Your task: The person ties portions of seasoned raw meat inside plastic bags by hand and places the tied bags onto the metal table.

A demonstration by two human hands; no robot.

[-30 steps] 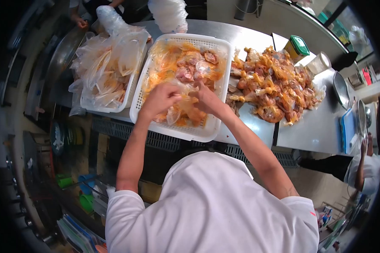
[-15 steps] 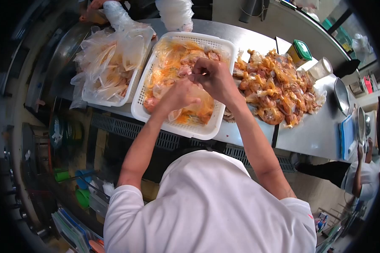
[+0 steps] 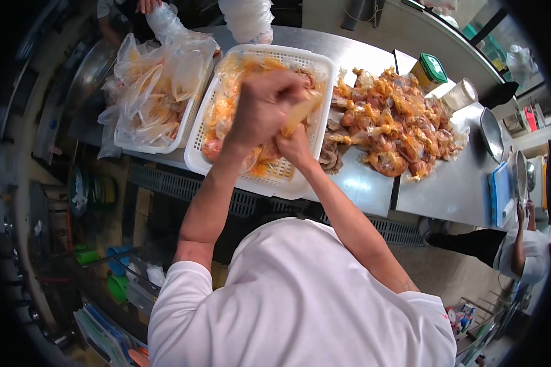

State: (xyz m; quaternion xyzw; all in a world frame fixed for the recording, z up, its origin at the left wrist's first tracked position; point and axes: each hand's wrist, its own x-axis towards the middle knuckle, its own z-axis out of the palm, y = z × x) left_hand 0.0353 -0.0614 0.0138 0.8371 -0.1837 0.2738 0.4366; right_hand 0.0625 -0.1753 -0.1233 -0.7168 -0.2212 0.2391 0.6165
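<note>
My left hand, somewhat blurred, is closed in a fist above the white perforated basket. Just below it and to the right, my right hand is wrapped round the same yellow-stained plastic bag. The bag's stretched plastic shows between and beside my hands; its lower part is hidden. Beneath them in the basket lie orange-stained clear bags with pieces of raw meat.
At right, a heap of tied meat bags lies on the steel table, near a green-lidded tub. A second white basket holds more bags at left. Another person's hand is behind it; a person stands far right.
My left hand has risen and closed into a fist over the bag. My right hand has dropped lower, from a pinch to a grip round the plastic. The view has shifted slightly.
</note>
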